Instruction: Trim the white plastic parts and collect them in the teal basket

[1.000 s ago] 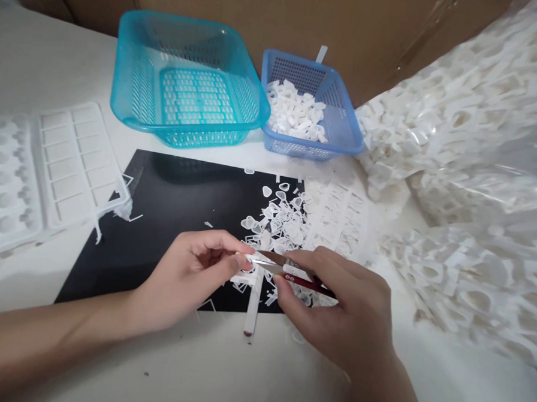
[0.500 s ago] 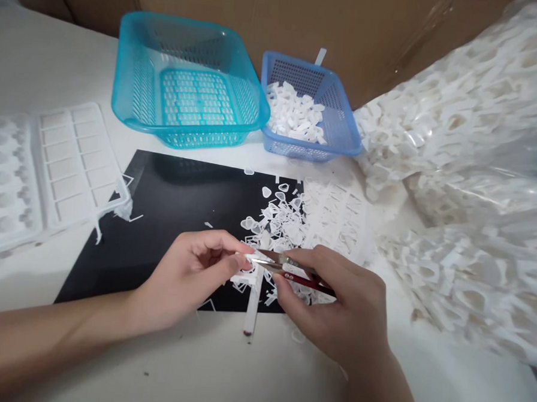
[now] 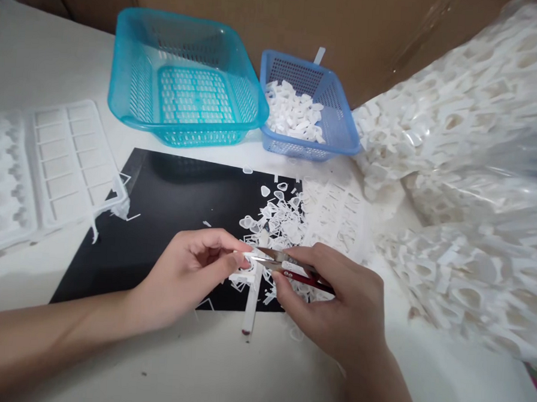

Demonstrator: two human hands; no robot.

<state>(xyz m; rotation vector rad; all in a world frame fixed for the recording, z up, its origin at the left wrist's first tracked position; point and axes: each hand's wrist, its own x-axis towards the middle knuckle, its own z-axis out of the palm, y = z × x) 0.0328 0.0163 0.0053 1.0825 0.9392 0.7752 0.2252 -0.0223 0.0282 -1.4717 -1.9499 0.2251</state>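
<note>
My left hand (image 3: 188,275) pinches a small white plastic piece (image 3: 246,260) between thumb and fingertips over the black mat (image 3: 159,219). My right hand (image 3: 339,312) is closed round red-handled snips (image 3: 292,273), whose metal blades meet the white piece at my left fingertips. A white plastic stick (image 3: 250,302) lies below the hands, pointing toward me. A heap of white heart-shaped parts and offcuts (image 3: 281,216) lies on the mat just beyond the hands.
A large teal basket (image 3: 134,92) stands at the back. Beside it a small blue basket (image 3: 340,124) holds white parts. White moulded trays (image 3: 40,165) lie at the left. Clear bags of white plastic frames (image 3: 468,175) fill the right. Cardboard stands behind.
Both hands stay in the same place; the snips remain at the white piece. The view has shifted very slightly.
</note>
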